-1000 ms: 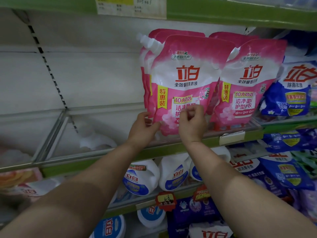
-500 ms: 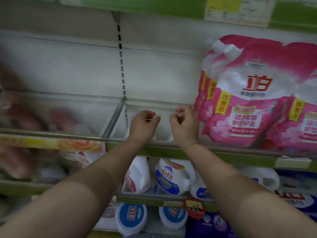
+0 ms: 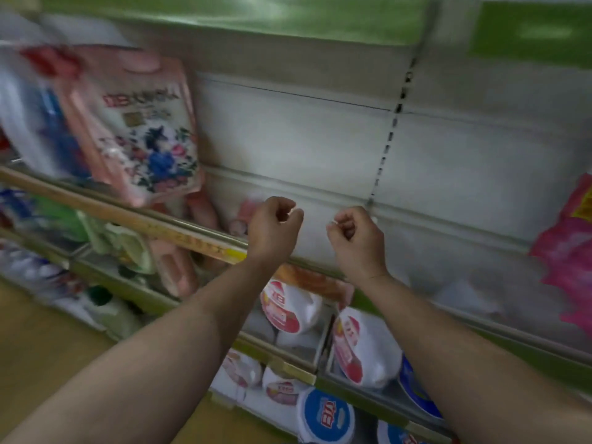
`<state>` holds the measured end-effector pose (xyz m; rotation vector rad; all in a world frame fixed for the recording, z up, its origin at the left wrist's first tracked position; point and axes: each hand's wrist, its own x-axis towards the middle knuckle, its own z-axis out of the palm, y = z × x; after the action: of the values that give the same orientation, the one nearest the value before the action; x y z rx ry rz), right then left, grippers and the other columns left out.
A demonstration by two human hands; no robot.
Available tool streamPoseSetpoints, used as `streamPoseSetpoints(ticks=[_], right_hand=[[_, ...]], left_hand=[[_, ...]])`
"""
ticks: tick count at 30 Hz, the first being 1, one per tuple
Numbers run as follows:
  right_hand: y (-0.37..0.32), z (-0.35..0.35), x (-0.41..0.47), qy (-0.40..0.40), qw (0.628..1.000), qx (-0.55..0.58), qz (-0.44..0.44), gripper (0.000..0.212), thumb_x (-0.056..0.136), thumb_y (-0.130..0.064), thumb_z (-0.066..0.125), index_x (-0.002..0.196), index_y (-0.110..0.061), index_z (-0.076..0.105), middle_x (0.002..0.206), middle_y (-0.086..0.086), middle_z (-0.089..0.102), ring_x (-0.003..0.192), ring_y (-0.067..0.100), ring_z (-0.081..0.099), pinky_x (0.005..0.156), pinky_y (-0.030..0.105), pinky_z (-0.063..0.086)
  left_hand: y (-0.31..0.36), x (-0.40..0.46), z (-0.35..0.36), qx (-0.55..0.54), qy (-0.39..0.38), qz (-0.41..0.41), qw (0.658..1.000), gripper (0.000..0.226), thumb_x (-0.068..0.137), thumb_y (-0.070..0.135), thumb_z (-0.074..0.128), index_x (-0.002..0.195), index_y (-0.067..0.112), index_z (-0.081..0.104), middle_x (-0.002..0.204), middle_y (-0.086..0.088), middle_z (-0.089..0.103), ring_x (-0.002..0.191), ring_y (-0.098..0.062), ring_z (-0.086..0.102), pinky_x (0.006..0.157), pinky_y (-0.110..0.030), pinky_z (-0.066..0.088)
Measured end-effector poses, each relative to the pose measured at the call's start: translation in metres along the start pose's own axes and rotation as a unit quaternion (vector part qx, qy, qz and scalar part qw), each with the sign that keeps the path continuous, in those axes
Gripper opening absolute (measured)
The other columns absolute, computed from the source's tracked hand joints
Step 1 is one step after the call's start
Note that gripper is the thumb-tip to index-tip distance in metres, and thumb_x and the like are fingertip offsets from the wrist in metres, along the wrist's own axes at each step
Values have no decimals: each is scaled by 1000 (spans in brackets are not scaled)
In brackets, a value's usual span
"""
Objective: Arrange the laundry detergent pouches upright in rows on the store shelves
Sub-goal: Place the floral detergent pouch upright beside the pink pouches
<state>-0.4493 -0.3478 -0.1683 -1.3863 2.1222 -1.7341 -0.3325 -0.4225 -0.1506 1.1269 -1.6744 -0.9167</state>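
Note:
My left hand [image 3: 272,227] and my right hand [image 3: 357,240] hover side by side in front of a bare stretch of the middle shelf [image 3: 416,277], fingers curled loosely, nothing held. The pink detergent pouches [image 3: 570,251] stand at the far right edge of the view, well away from both hands. A pale pink pouch with a flower print [image 3: 141,129] stands tilted on the shelf to the left. Several small pink packs [image 3: 205,213] lie behind it. The picture is blurred by motion.
White jugs with red labels [image 3: 288,309] and blue-capped jugs [image 3: 326,415] fill the lower shelves. A green shelf edge [image 3: 256,17] runs overhead. Blurred blue and white packs [image 3: 32,116] stand at far left. Tan floor [image 3: 48,347] shows bottom left.
My hands let go of the pink pouch and curled up empty. The view swung left, so the pink pouches slid to the right edge and the flower-print pouch came into sight.

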Motion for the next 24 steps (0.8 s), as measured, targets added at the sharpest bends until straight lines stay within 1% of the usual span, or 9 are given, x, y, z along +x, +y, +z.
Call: streamPoseSetpoints(ticks=[2, 4, 7, 11, 16, 18, 20, 22, 24], right_hand=[[-7, 22, 2, -4, 1000, 5, -3, 18, 81, -11, 67, 81, -22, 53, 61, -15, 49, 54, -3, 47, 59, 21, 38], [-13, 43, 3, -13, 1000, 10, -3, 18, 81, -10, 67, 81, -21, 53, 61, -14, 49, 54, -3, 49, 57, 17, 37], [-22, 72, 5, -30, 999, 20, 7, 17, 82, -10, 67, 81, -20, 53, 63, -13, 50, 56, -5, 50, 57, 12, 38], [-33, 105, 8, -42, 999, 19, 21, 13, 82, -12, 66, 84, -17, 54, 66, -13, 52, 60, -1, 48, 64, 24, 43], [-40, 132, 9, -42, 998, 14, 35, 12, 83, -14, 65, 86, -16, 54, 68, -12, 51, 62, 0, 48, 67, 26, 43], [-42, 139, 11, -38, 999, 6, 38, 12, 84, -14, 65, 87, -16, 54, 69, -13, 51, 62, -1, 48, 66, 25, 42], [-43, 145, 13, -33, 999, -3, 38, 11, 84, -15, 66, 87, -16, 55, 69, -13, 51, 61, -1, 48, 64, 21, 40], [-43, 150, 14, -28, 999, -10, 41, 11, 84, -15, 66, 88, -16, 55, 70, -13, 52, 61, -1, 48, 61, 17, 40], [-41, 154, 15, -21, 998, -17, 48, 11, 84, -16, 66, 89, -16, 55, 70, -13, 52, 62, 0, 49, 60, 14, 39]], left_hand=[[-14, 19, -28, 1, 30, -9, 1000, 15, 84, 24, 64, 97, 15, 64, 91, -4, 66, 88, -23, 63, 82, -31, 49], [-29, 39, -56, 14, 60, -13, 998, 22, 84, 24, 63, 102, 11, 61, 100, -9, 64, 93, -26, 61, 81, -27, 45], [-50, 71, -95, 36, 117, -30, 992, 40, 84, 31, 64, 116, 9, 56, 115, -12, 57, 107, -26, 54, 95, -36, 42], [-72, 111, -136, 30, 185, -64, 980, 63, 80, 37, 68, 133, 14, 42, 133, -10, 43, 123, -25, 44, 103, -30, 35], [-89, 157, -172, 3, 232, -130, 964, 97, 71, 40, 79, 147, 19, 23, 148, -12, 28, 136, -30, 32, 112, -41, 30], [-95, 171, -179, -50, 218, -142, 964, 103, 69, 37, 82, 149, 21, 20, 151, -10, 28, 137, -30, 32, 113, -44, 29], [-102, 181, -182, -111, 179, -143, 967, 104, 70, 30, 83, 150, 20, 17, 153, -8, 28, 138, -28, 32, 112, -40, 28], [-111, 190, -186, -116, 117, -154, 974, 99, 73, 28, 81, 149, 17, 19, 151, -9, 31, 134, -29, 37, 105, -34, 33], [-119, 199, -189, -96, 59, -162, 980, 93, 75, 31, 79, 148, 18, 23, 146, -11, 38, 127, -31, 44, 102, -41, 42]])
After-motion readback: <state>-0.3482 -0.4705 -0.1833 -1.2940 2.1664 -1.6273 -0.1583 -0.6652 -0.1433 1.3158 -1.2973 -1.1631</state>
